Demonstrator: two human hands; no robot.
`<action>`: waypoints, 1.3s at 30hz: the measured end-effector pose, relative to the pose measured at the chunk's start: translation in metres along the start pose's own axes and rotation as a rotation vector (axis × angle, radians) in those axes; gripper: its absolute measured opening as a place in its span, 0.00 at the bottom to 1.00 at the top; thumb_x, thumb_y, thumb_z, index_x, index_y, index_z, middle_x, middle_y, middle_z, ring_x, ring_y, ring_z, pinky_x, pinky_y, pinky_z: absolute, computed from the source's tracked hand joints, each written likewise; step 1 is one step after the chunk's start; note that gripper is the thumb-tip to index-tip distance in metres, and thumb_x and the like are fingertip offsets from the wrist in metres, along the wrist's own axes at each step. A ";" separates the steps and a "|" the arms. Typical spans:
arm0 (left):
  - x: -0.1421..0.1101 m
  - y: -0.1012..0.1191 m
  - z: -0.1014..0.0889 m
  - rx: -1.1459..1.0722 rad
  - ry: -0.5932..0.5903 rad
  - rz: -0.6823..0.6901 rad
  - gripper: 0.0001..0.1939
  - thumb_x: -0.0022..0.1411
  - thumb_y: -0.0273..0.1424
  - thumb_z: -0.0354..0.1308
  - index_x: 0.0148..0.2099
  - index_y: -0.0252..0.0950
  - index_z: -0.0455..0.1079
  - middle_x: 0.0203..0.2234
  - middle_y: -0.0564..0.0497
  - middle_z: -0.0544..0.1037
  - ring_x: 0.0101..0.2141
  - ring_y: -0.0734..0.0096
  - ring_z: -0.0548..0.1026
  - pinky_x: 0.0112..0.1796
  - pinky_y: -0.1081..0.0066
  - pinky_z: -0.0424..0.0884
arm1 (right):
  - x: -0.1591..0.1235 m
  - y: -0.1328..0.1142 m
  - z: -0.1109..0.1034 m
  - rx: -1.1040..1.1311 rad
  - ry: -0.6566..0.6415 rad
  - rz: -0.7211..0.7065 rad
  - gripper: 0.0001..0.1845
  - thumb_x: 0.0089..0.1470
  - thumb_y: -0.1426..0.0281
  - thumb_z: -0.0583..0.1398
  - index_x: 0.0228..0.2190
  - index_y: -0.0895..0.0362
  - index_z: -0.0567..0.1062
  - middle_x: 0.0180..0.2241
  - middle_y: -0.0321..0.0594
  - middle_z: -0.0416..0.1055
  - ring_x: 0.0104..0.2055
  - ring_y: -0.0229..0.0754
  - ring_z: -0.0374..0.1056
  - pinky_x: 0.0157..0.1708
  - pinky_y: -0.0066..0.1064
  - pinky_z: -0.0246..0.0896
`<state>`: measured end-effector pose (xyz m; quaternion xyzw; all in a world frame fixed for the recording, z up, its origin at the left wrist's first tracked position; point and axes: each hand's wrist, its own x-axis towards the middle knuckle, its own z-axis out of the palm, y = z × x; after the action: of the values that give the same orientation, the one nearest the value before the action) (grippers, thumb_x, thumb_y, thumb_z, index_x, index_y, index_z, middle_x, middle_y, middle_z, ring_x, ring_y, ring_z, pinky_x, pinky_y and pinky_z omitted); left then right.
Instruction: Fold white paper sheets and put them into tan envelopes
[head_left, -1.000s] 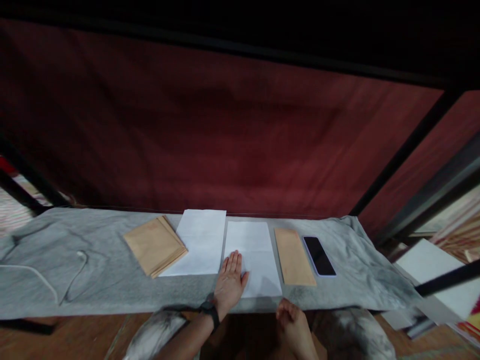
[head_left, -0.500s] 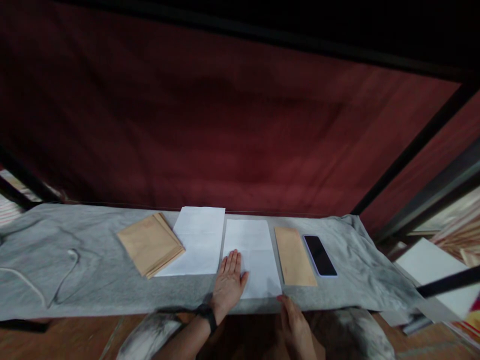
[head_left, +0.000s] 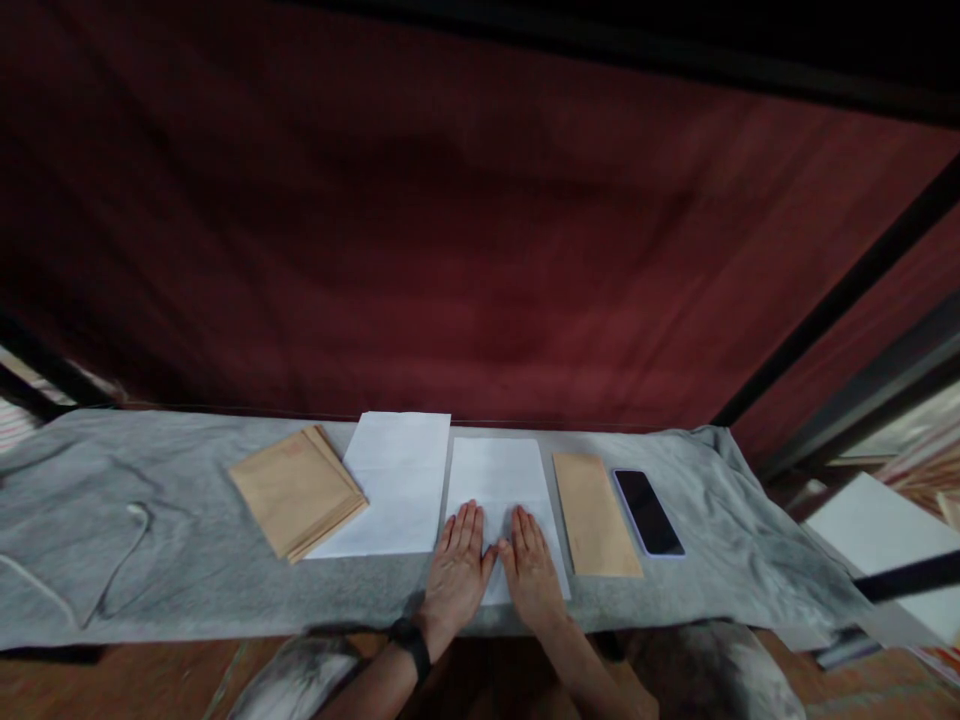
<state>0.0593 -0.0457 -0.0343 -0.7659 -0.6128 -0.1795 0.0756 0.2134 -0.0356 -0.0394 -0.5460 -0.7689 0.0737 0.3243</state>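
Note:
A white sheet of paper (head_left: 496, 466) with a crease across it lies in front of me on a grey cloth. My left hand (head_left: 456, 575) rests flat on its lower left part, fingers stretched forward, a dark band at the wrist. Beside it my right hand (head_left: 534, 580) presses flat on the right part of the same sheet, the thumbs almost meeting. Both hands cover much of the sheet's near half. Left of it lies more white paper (head_left: 401, 480), partly under a stack of brown envelopes (head_left: 292, 490). One brown envelope (head_left: 596, 515) lies to the right.
A phone (head_left: 649, 512) with a dark screen lies right of the single envelope. On the left, a pale cord (head_left: 120, 565) runs over the grey cloth (head_left: 195, 590). A dark red curtain (head_left: 480, 250) hangs behind, with black frame bars at both sides.
My right hand has moved from the sheet's near right corner up onto the paper and now lies flat. My left hand stays in place on the sheet.

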 end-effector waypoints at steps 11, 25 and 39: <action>0.020 0.002 0.007 -0.062 0.090 -0.025 0.34 0.70 0.38 0.43 0.72 0.29 0.42 0.67 0.36 0.57 0.66 0.53 0.56 0.62 0.49 0.58 | 0.016 0.011 -0.001 0.061 -0.035 0.071 0.32 0.69 0.57 0.41 0.66 0.60 0.55 0.66 0.50 0.55 0.69 0.49 0.50 0.64 0.51 0.55; 0.033 0.004 0.023 0.005 -0.004 -0.040 0.34 0.71 0.43 0.43 0.70 0.27 0.49 0.67 0.35 0.57 0.67 0.54 0.53 0.63 0.52 0.57 | 0.101 0.037 0.031 -0.100 -0.110 -0.040 0.35 0.69 0.56 0.37 0.64 0.65 0.60 0.65 0.51 0.57 0.69 0.49 0.51 0.66 0.46 0.48; 0.035 0.005 0.015 0.021 0.000 -0.013 0.32 0.71 0.46 0.45 0.71 0.37 0.49 0.68 0.39 0.56 0.67 0.53 0.54 0.61 0.50 0.60 | 0.133 0.069 0.041 -0.371 -0.025 -0.028 0.34 0.69 0.59 0.38 0.62 0.71 0.61 0.64 0.58 0.57 0.67 0.52 0.53 0.65 0.45 0.49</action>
<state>0.0737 -0.0095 -0.0350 -0.7611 -0.6195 -0.1737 0.0824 0.2180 0.1196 -0.0477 -0.5847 -0.7808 -0.0673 0.2095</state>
